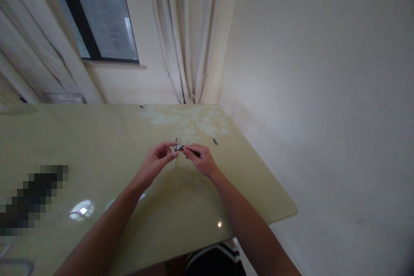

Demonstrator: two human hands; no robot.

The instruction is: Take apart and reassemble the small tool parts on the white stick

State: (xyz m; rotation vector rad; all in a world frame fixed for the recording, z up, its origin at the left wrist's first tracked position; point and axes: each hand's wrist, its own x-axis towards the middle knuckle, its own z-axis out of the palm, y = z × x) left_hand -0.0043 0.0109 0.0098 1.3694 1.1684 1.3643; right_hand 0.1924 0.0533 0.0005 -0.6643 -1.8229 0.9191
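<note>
Both my hands meet over the table. My right hand (201, 159) is closed around a slim dark handle, mostly hidden by the fingers. From it a small silvery metal piece (180, 148) points left; its exact kind is too small to make out. My left hand (157, 161) pinches the left end of this piece between thumb and forefinger, with the other fingers curled. A thin upright dark strip (176, 140) shows at the left fingertips. On the table to the right of my right hand lies a short dark stick-like piece (215, 141).
The glossy yellow-green table (106, 142) has a rounded right corner near a white wall (317, 95). Another tiny dark piece (141, 106) lies at its far edge. A blurred-out dark shape (35, 198) is at left. Curtains (190, 30) and a window (100, 8) stand behind.
</note>
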